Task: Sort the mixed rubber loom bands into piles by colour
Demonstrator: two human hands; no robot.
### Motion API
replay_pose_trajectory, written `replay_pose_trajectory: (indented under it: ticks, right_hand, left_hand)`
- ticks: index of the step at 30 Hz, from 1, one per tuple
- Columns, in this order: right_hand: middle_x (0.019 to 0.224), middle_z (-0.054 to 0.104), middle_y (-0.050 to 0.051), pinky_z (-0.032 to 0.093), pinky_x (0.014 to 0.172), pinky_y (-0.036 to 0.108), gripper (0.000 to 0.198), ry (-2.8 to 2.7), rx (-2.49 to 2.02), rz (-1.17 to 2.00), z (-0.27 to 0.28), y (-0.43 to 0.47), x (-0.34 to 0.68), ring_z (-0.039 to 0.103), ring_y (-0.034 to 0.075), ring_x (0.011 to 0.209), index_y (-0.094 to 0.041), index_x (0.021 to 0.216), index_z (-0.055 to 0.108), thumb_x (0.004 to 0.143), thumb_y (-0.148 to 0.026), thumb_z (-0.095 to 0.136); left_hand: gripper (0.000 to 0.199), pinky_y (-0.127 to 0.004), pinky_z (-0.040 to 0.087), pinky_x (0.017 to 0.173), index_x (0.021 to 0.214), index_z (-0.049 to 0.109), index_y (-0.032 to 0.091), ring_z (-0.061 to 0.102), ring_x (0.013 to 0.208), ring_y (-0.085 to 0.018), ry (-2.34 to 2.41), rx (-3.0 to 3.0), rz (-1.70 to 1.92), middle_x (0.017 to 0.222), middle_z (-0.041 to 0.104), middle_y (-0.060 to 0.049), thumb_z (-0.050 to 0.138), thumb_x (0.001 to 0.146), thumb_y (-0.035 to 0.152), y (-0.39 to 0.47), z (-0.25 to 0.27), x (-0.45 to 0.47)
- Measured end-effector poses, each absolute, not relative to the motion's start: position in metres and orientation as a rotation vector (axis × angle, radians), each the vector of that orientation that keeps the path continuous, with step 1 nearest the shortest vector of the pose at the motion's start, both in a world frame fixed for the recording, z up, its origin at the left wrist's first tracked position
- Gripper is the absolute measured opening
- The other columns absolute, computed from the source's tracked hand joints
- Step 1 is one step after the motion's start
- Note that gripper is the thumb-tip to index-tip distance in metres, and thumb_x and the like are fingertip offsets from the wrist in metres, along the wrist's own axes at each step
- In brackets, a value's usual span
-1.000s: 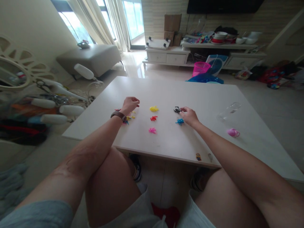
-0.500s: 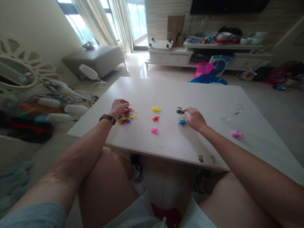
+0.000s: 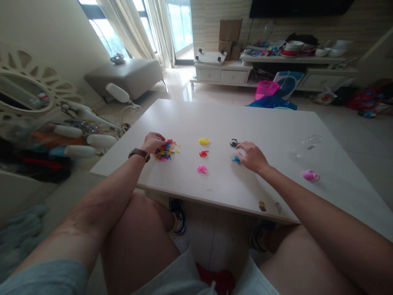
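Note:
A mixed pile of small, thin multicoloured pieces [image 3: 166,152] lies on the left of the white table [image 3: 181,116]; their exact kind is too small to tell. My left hand [image 3: 153,141] rests at the pile's far left edge, fingers bent together and their tips partly hidden. In the middle are little heaps of yellow pieces [image 3: 204,141], red pieces [image 3: 203,153] and pink pieces [image 3: 202,169]. My right hand [image 3: 252,156], thumb and forefinger apart, is beside the black pieces [image 3: 235,143] and partly covers the blue pieces [image 3: 236,159]. Nothing shows between its fingers.
On the table's right are a clear plastic container [image 3: 311,141] and a pink object [image 3: 310,175]. A small yellow-and-blue figure [image 3: 262,205] lies near the front edge. A lamp with white shades [image 3: 101,141] stands close to the table's left side.
My left hand has come down slightly onto the mixed pile from just above it. My right hand stays by the black and blue heaps, covering a little more of the blue one.

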State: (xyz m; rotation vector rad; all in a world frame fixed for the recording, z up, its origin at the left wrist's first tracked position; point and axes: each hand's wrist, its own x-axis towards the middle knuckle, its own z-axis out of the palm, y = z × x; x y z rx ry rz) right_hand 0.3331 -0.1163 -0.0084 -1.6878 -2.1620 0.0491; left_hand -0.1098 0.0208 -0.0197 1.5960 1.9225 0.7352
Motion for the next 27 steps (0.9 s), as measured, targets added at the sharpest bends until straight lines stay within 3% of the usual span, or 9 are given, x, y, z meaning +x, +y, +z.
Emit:
replay_pose_trajectory:
  ticks: [10,23,27]
  right_hand:
    - [0.107,0.069,0.012,0.048,0.091,0.044,0.021,-2.186,-1.666,0.059,-0.013,-0.115,0.334,0.06,0.031,0.103,-0.018,0.102,0.069,0.086,-0.023,0.056]
    - [0.107,0.07,0.011,0.048,0.094,0.044,0.02,-2.199,-1.649,0.079,-0.015,-0.115,0.334,0.06,0.03,0.104,-0.019,0.101,0.069,0.087,-0.024,0.056]
    - [0.107,0.07,0.011,0.048,0.095,0.043,0.02,-2.204,-1.651,0.091,-0.014,-0.115,0.334,0.06,0.03,0.104,-0.019,0.101,0.069,0.087,-0.024,0.056]
  left_hand:
    - [0.025,-0.025,0.05,0.058,0.074,0.077,0.015,0.066,0.066,-0.019,1.921,1.73,0.605,0.07,0.074,-0.006,0.08,0.05,0.019,0.018,-0.018,-0.107]
    - [0.02,-0.025,0.048,0.062,0.082,0.08,0.017,0.065,0.068,-0.018,2.006,1.772,0.47,0.07,0.074,-0.006,0.076,0.064,0.023,0.016,-0.01,-0.101]
    - [0.02,-0.025,0.049,0.063,0.08,0.079,0.017,0.065,0.066,-0.018,2.018,1.749,0.446,0.069,0.073,-0.005,0.08,0.061,0.024,0.014,-0.011,-0.098]
